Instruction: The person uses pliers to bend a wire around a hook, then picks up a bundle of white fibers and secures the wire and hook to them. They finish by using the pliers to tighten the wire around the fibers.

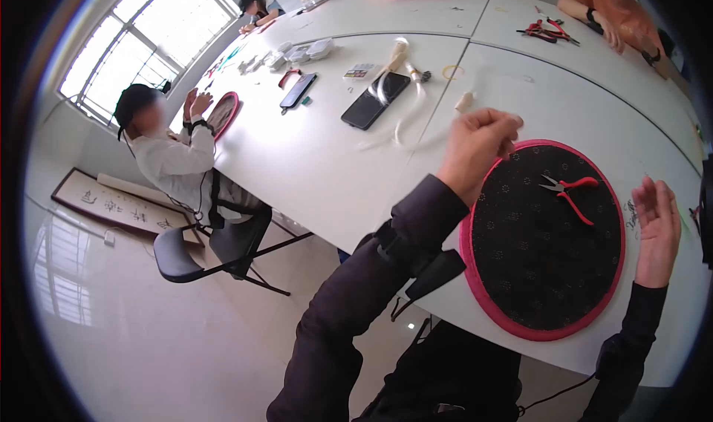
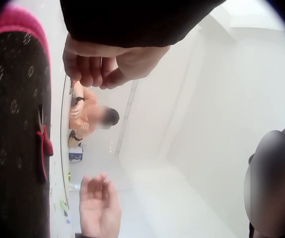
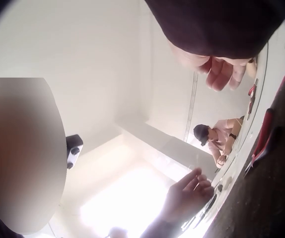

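Above the upper left rim of a round black mat with a pink-red border [image 1: 546, 255], my left hand [image 1: 481, 151] is raised with its fingers curled in. In the left wrist view its thumb and fingertips come close together, and no held thing shows clearly between them. My right hand [image 1: 657, 225] is raised beyond the mat's right edge. Its fingers are relaxed, its palm turned toward the left hand, and nothing shows in it. Red-handled pliers [image 1: 573, 193] lie on the mat between the two hands, their handles spread apart.
A dark phone [image 1: 376, 101], a bundle of pale strands [image 1: 399, 54] and a small beige piece [image 1: 464, 101] lie on the white table [image 1: 349, 188]. Farther left are another phone [image 1: 299, 92] and plastic boxes [image 1: 321, 48]. More pliers [image 1: 548, 31] lie across it. Several people sit around.
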### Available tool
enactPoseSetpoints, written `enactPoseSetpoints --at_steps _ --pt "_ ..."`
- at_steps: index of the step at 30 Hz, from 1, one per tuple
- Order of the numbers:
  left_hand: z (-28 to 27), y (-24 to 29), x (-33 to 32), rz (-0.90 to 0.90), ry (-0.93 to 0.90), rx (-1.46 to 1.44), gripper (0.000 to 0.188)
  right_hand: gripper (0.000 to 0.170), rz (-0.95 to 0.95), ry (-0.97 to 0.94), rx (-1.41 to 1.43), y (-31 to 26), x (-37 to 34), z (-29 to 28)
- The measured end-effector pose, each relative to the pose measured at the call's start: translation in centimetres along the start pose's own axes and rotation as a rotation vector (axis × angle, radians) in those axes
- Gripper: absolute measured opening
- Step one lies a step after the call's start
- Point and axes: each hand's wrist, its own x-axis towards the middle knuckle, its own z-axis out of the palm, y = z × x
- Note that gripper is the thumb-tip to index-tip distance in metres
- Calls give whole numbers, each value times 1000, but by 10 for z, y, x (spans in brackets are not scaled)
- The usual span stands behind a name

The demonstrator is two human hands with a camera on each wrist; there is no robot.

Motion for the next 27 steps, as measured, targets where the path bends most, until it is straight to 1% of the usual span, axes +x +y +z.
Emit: enactPoseSetpoints --at_steps 1,2,4,8,9,10,11,12,14,16,18,19,22,23,27 --pt "-11 6 6 41 52 -16 14 28 -59 -43 -14 6 8 -22" --pt "-21 13 12 83 101 -31 14 29 -99 -18 -23 6 12 -30" --pt "-37 24 23 133 226 -46 15 30 -82 17 66 5 19 -46" --pt "-42 27 46 160 317 12 18 22 12 52 75 3 17 -50" --pt "-34 22 52 159 316 71 21 20 27 43 59 6 15 -45" --pt "-25 18 58 147 268 125 25 18 41 31 44 9 12 -33" --pt "-12 11 63 161 220 154 25 16 13 128 31 13 6 -15" --pt "2 4 69 176 174 184 25 16 19 107 6 13 3 -10" --pt "35 -11 83 370 131 372 22 16 34 65 -44 15 -2 -5" --pt "70 -12 77 585 114 598 16 16 36 111 -90 15 -5 1" --pt "87 -20 76 675 -11 805 13 17 60 118 -122 18 -5 2" --pt "90 -30 76 752 -9 981 12 18 74 117 -129 20 -6 3" --pt "85 -53 71 619 -163 1243 12 19 103 108 -140 24 -7 6" --pt "83 -59 72 614 -178 1288 11 19 105 99 -140 25 -8 6" --pt "81 -54 76 528 -117 894 11 19 122 87 -139 23 -11 10"
